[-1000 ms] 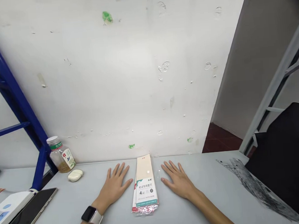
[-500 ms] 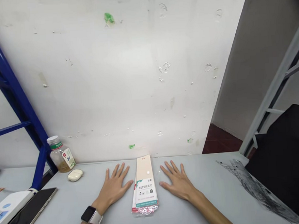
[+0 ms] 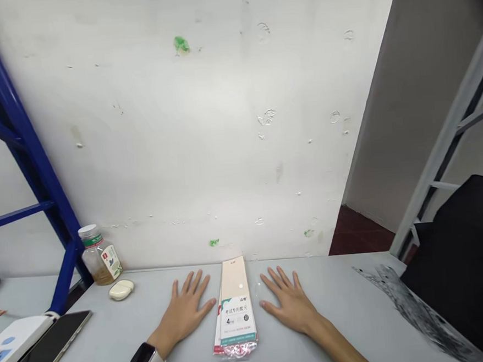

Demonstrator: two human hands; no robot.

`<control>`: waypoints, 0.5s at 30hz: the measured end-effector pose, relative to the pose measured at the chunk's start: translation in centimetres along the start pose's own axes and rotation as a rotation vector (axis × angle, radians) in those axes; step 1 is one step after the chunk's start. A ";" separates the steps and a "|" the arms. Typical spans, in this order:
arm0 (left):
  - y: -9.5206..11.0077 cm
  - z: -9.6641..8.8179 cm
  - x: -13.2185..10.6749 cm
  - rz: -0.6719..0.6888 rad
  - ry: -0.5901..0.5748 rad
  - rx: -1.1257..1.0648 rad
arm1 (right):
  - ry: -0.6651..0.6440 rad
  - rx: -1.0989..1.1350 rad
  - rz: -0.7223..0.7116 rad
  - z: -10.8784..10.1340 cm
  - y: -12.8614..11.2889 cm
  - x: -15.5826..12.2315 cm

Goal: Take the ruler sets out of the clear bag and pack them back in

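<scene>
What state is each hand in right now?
Left hand: open, palm down on the pale grey tabletop, holding nothing.
Right hand: open, palm down, holding nothing.

Between the left hand [image 3: 186, 306] and right hand [image 3: 287, 302], a packet [image 3: 238, 335] carries a white label [image 3: 236, 316] printed 考试专用套尺 ("exam ruler set"). Below that stand a large "4" with 件套, and "20" in a dark circle to the right. The brand line above is too small to read. Beyond the left hand, a jar [image 3: 98, 262] has a tag [image 3: 111, 262] that is also too small to read.
</scene>
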State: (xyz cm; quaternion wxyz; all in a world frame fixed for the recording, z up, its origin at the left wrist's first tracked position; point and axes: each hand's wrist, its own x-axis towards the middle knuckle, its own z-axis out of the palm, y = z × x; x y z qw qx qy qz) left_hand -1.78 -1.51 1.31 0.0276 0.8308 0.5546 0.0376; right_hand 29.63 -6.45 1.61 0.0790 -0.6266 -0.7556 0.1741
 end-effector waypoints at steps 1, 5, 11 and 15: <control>0.1 -0.1 0.0 0.000 -0.004 -0.002 | 0.002 -0.001 0.000 0.0 0.0 0.0; 0.2 -0.5 -0.1 -0.006 -0.018 -0.007 | 0.005 -0.004 -0.001 -0.1 -0.1 -0.1; 1.1 -1.0 -0.4 -0.045 -0.050 0.005 | 0.031 0.005 -0.007 0.1 0.1 -0.1; 2.3 -0.3 -1.4 -0.102 -0.023 0.012 | 0.102 -0.008 0.007 0.8 0.2 -0.3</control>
